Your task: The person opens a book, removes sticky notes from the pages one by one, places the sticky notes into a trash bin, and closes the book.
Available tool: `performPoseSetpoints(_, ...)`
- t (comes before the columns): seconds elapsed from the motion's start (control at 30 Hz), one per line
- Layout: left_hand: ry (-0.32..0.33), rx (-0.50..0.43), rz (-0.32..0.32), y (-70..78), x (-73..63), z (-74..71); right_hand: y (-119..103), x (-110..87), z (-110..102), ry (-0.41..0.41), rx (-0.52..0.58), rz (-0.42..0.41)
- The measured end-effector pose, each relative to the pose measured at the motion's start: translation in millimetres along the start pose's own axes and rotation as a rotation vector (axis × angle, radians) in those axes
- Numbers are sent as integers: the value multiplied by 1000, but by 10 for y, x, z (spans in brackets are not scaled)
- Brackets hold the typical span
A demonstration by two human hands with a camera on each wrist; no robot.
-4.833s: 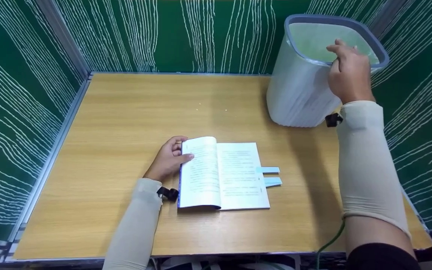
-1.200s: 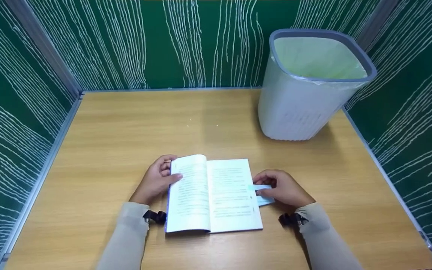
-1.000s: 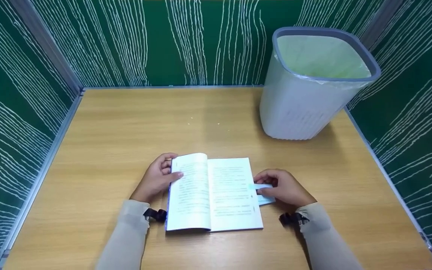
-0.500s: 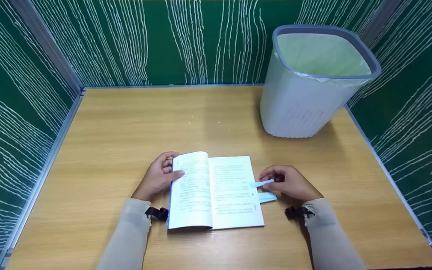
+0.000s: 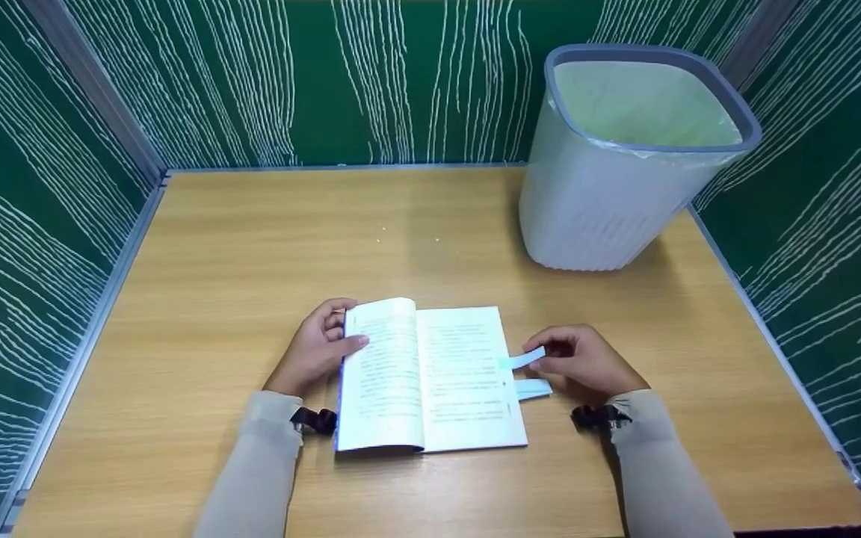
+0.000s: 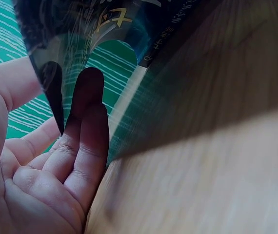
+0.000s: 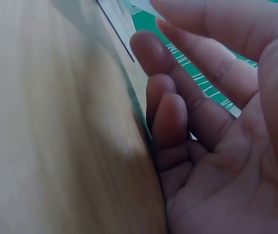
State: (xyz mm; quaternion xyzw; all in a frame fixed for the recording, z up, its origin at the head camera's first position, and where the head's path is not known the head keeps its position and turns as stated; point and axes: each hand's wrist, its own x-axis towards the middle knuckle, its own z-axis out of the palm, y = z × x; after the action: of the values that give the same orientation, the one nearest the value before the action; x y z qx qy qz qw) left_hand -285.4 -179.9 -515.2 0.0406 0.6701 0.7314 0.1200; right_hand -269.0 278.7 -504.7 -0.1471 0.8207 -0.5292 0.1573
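Note:
An open book (image 5: 471,381) with printed pages lies on the table. My left hand (image 5: 315,347) grips its left side, thumb on the page and fingers behind the dark cover (image 6: 114,22), as the left wrist view shows. Two light-blue sticky page tabs stick out past the right page. The upper tab (image 5: 528,359) bends upward, its outer end between the thumb and index finger of my right hand (image 5: 584,359). Flat below it is the lower tab (image 5: 534,389). In the right wrist view, the other fingers (image 7: 170,119) curl loosely over the table.
A pale trash bin (image 5: 595,202) with a grey rim and a liner stands at the back right of the wooden table (image 5: 266,239). Small white specks dot the table behind the book. Green panels with white streaks (image 5: 326,82) enclose the back and sides.
My right hand came down from the bin's rim to the tabs, then drew slightly right and up, bending the upper tab upward. My left hand keeps its hold on the book.

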Motion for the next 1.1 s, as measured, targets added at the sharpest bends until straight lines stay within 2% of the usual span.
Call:
performPoseSetpoints(0.2,2,-6,-1,9,-8,-2,2,-3,-21,-14,16,-51)
performPoseSetpoints(0.5,-1,-2,-1,-7,1,-13,26,11,-33,16,48,-90)
performPoseSetpoints(0.73,-13,12,29,-12,6,-24,30,19,-36,46,19,-57)
performPoseSetpoints(1.1,-12,-7,15,3,-8,-11,43,34,-27,78,-3,11)
